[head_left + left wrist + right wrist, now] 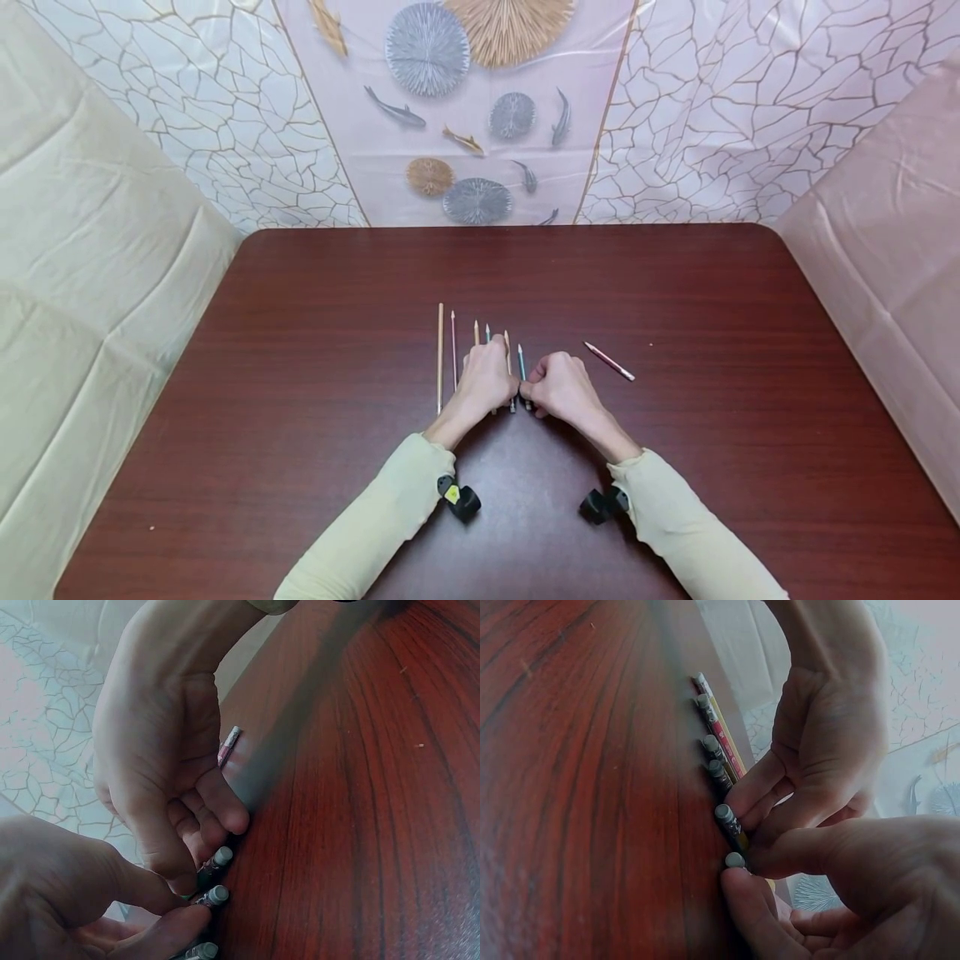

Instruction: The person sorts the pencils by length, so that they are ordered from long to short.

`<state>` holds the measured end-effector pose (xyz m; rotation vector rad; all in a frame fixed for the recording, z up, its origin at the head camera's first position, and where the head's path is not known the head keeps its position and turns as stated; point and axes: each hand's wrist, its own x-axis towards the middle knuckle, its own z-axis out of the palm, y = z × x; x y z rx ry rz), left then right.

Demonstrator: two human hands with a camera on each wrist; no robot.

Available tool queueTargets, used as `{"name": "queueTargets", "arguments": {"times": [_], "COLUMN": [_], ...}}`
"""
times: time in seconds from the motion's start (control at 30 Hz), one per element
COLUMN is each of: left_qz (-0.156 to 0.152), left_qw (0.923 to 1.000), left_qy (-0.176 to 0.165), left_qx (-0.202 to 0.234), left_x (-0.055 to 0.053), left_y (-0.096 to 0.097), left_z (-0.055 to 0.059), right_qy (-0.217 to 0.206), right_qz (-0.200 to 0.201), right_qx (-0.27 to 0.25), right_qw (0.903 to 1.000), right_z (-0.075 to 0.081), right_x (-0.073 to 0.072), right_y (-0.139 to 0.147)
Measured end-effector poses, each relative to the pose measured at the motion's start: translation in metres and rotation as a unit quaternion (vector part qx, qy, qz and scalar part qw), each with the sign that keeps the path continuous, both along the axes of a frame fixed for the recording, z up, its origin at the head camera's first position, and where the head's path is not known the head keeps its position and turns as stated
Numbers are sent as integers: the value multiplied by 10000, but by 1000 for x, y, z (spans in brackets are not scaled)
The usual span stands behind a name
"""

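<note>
Near the middle of the table, pencils lie side by side in a row, their eraser ends toward me. My left hand (487,379) reaches over the row and pinches a yellow pencil (507,350) near its eraser end (217,894). Right beside it, my right hand (562,387) pinches a green pencil (522,358) at the row's right end between thumb and finger. Its pale eraser (735,860) shows at the fingertips in the right wrist view. Both hands almost meet. My left hand hides parts of an orange-yellow pencil (476,332) and a teal pencil (487,332).
At the row's left end lie a long light-yellow pencil (440,350) and a pinkish-red pencil (453,350). A shorter red pencil (609,361) lies slanted, apart, to the right. Behind the dark wooden table (337,275) hangs a patterned curtain (480,142).
</note>
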<state>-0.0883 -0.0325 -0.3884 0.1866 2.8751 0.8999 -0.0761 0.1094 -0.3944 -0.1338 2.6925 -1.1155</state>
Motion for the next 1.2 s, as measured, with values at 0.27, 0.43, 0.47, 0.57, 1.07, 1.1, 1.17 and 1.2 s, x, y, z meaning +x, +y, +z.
{"name": "queueTargets", "arguments": {"times": [0.27,0.43,0.47,0.57,1.07,1.1,1.17,1.2], "left_qz": [-10,26,34,49,116,126,141,144], "left_qw": [9999,9999,9999,9999,9989,9988,9989,9988], "left_qy": [65,75,79,54,408,413,423,446], "left_qx": [-100,-120,-121,-101,-198,-212,-170,-128], "left_x": [1,1,1,1,7,8,8,8], "left_y": [2,3,3,3,4,4,4,4], "left_z": [1,2,2,3,11,11,12,12], "right_qy": [-18,-42,-40,-39,578,620,755,806], "right_qz": [16,14,18,28,-119,-118,-138,-172], "right_qx": [-29,-60,-70,-138,-399,-392,-321,-266], "right_qw": [10000,10000,10000,9999,9975,9972,9965,9962], "right_z": [1,2,2,3,7,7,7,8], "right_x": [1,3,3,4,3,3,2,2], "right_y": [0,1,1,2,18,20,23,24]}}
